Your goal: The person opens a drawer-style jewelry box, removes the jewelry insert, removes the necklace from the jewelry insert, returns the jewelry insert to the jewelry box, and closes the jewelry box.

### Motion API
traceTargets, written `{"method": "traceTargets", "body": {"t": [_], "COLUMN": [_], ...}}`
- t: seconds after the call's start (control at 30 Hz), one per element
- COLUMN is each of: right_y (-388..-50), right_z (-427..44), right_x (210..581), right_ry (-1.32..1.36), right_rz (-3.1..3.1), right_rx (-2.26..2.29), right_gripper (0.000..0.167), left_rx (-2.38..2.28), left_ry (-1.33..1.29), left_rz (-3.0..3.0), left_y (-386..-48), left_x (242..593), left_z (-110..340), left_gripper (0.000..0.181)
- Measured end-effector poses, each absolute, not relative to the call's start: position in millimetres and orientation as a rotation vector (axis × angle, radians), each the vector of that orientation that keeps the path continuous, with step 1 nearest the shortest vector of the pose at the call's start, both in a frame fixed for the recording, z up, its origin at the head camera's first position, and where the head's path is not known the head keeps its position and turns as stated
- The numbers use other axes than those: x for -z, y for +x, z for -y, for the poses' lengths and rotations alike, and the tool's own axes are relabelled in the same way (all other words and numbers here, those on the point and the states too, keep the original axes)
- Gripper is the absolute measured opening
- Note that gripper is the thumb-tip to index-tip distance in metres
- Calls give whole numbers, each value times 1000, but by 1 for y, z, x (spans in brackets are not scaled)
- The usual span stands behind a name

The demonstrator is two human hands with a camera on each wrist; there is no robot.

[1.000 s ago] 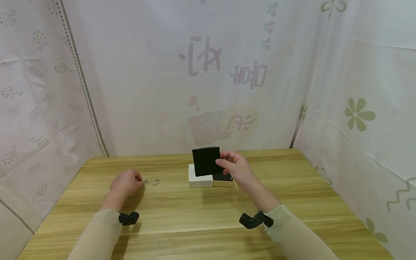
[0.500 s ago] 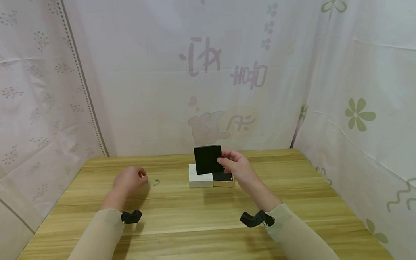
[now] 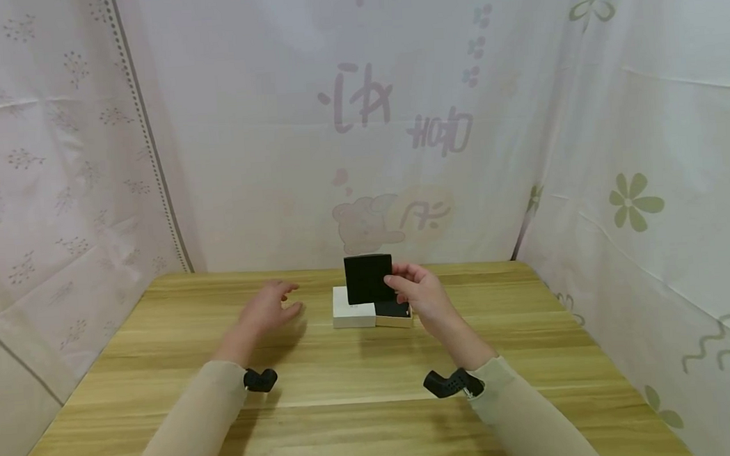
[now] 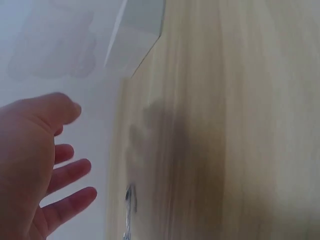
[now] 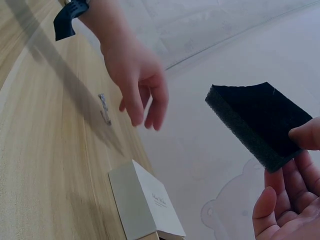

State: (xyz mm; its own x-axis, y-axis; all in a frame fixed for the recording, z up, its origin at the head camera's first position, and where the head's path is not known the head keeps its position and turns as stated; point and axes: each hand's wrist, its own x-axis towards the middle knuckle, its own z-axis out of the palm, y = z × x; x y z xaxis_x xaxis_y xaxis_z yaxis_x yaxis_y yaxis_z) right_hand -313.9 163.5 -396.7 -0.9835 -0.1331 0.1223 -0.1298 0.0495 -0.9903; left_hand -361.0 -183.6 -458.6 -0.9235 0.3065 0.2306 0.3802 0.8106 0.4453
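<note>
A thin square of black foam is pinched between the thumb and fingers of my right hand, held up above the boxes. The right wrist view shows the porous edge of the foam. My left hand hangs over the table with fingers spread and nothing in them, left of the white box. A small silvery chain lies on the tabletop beneath the left hand; the head view hides it. Against the white box stands a tan-sided box part with a black inside, partly behind the foam.
The wood-grain table reaches back to a pale printed curtain, with curtains along both sides too. Each wrist carries a black camera mount.
My left hand has let go of the chain, opened its fingers and moved right toward the white box. The right hand with the foam has barely shifted.
</note>
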Motion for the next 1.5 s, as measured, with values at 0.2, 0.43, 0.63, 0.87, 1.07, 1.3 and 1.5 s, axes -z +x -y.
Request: {"method": "traceTargets", "body": {"t": [0.2,0.43,0.63,0.87,1.07,1.3,1.5], "right_y": [-314,-314,-315,-313,-315,-315,-316], "right_z": [-163,-162,-163,-162,-162,-163,-164], "right_x": [395,397,399,398,399,399,401], "right_ry": [-287,-283,-290,-292,-293,-274,-274], "right_rz": [-2276,-2278,-2274,-2268,-2274,-2299,-2292], "right_rx": [2136,2129,2129,2137,2125,2118,2122], "right_gripper": [22,21,19,18,16,20,19], "left_rx": [770,757,776,741,674,662,671], "left_ry": [-710,-881,-926,-936,-935,-962,-923], "left_rz": [2866,2842,2849,2849,2860,2848,2869], "left_y": [-360,-352,-348,-351,-352,-352,-351], "left_x": [464,468,472,481,489,491,490], "left_z": [158,137,123,112,108,107,105], "left_gripper": [63,76,70,68,60,56,53]}}
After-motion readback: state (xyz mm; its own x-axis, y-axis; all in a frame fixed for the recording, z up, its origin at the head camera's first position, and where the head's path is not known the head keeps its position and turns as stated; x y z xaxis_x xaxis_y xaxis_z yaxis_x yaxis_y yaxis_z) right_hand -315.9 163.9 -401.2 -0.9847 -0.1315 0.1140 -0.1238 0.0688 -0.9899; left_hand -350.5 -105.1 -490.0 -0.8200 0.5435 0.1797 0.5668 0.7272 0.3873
